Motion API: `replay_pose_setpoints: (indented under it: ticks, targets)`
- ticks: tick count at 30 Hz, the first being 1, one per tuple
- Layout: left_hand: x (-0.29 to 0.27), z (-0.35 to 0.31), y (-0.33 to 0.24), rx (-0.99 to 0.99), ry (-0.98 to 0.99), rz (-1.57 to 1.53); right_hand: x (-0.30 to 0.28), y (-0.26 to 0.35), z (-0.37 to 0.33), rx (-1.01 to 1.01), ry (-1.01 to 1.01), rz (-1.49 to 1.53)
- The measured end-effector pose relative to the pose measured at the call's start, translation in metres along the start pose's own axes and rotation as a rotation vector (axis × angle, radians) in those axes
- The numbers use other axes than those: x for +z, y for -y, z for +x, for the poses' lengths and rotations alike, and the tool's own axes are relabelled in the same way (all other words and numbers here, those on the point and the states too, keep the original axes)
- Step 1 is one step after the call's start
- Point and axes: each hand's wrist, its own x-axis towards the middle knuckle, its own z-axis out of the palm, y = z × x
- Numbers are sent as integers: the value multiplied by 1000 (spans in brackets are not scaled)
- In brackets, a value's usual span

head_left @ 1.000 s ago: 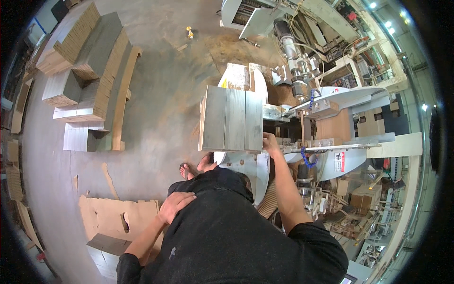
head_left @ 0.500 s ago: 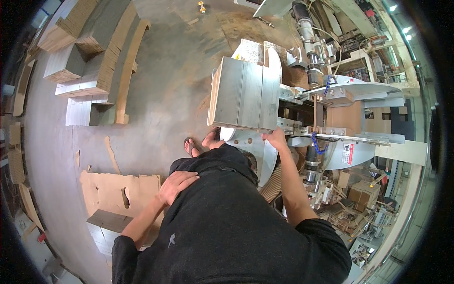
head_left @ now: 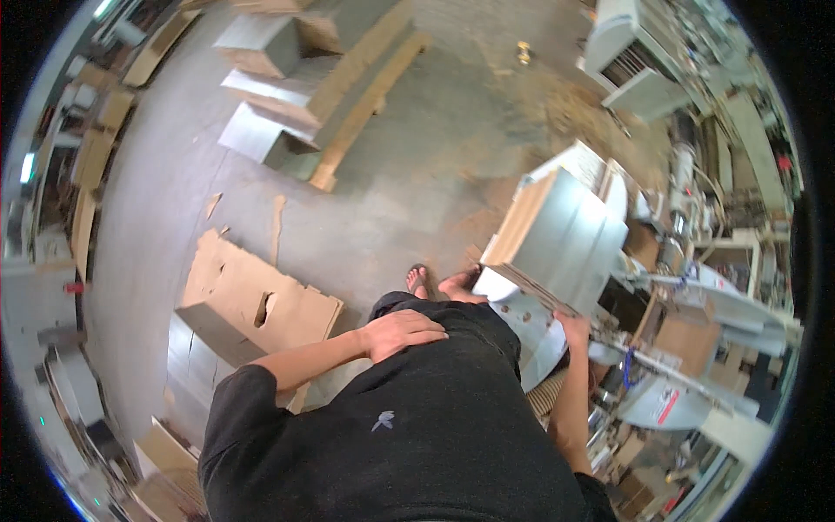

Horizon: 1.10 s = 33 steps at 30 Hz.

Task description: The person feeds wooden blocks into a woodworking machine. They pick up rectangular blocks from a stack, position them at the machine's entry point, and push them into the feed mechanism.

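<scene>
My left hand (head_left: 403, 335) lies flat against the front of my black shirt (head_left: 409, 409) at the waist, fingers stretched out and holding nothing. At the near corner of a stack of grey-faced cardboard sheets (head_left: 565, 239), my right hand (head_left: 571, 327) has its fingers curled on the edge. Motion blur softens that grip, and how many sheets are in it cannot be made out. The stack rests on a pale machine feed table (head_left: 531, 335), its brown layered edges facing left.
Machinery with a white guard plate (head_left: 657, 404) and a blue coiled hose (head_left: 628, 370) stands on the right. More cardboard stacks (head_left: 261, 43) sit on a wooden pallet (head_left: 348, 130) at far left. A torn brown cardboard sheet (head_left: 235, 278) covers a nearer stack at left.
The view has swung left, so the stack and machine appear farther right and tilted. My left hand has slid inward across my waist; my right hand stays at the stack's corner.
</scene>
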Motion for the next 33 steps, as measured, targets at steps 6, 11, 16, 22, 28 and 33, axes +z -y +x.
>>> replay_pose_setpoints:
  ticks: [6,11,16,22,28,33]
  targets:
    - [2,-4,-2,-19,-36,46,4,23,0,160,65,-37]
    - [3,-3,-2,-30,-34,33,9,29,-3,77,-17,-42]
    - [1,-2,2,-19,6,24,8,10,-4,122,17,-63]
    - [3,-1,8,-33,45,71,19,-5,1,178,-19,-162]
    - [1,7,12,-31,39,92,-5,8,-6,237,-32,59]
    - [1,13,11,-38,50,105,-39,7,3,84,-357,-146]
